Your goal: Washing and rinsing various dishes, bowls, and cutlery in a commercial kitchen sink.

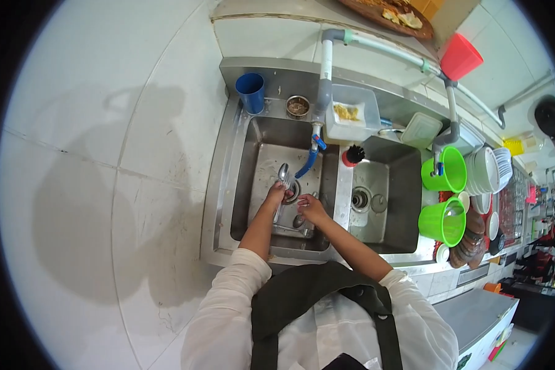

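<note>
Over the left basin of a stainless steel sink [268, 157], my left hand [278, 193] holds metal cutlery, among it a spoon [283, 171] and a fork [287, 181]. The pieces lie just below the tip of a blue hose [308, 164] on the tap. My right hand [309, 207] is to the right of it with fingers apart and slightly curled, near the drain [293, 191]. Below the right hand another spoon [299, 221] shows in the basin, with more cutlery [289, 228] on the bottom. Whether the right fingers touch anything is hard to tell.
A blue cup [250, 93], a small metal bowl [298, 107] and a plastic container [353, 112] stand behind the basin. A black-bristled brush [353, 155] sits on the divider beside the right basin [374, 175]. Farther right are green buckets [442, 222] and stacked bowls [482, 171].
</note>
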A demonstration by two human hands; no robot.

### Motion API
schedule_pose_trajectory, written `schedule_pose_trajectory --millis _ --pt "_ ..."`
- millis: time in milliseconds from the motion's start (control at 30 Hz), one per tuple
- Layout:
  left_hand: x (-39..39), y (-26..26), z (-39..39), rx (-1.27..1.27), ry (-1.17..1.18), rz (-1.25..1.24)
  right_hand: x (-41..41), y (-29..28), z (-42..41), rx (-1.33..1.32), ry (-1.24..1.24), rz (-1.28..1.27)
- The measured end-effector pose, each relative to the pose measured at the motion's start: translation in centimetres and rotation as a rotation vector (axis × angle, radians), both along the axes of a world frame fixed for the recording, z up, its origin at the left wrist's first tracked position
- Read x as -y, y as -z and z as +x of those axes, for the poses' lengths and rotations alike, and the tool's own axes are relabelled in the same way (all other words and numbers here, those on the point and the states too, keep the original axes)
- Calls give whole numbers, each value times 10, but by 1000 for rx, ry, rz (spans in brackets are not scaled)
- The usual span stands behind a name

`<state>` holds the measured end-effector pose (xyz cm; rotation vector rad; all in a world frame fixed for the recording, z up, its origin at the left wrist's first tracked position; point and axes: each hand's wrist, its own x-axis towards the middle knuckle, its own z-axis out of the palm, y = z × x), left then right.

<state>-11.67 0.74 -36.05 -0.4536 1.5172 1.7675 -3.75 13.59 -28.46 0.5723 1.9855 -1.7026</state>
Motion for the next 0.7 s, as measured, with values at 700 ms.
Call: schedule_pose_trajectory --millis 700 --pt "17 -6 22 -186 520 -260 -191 -211 60 -939 940 209"
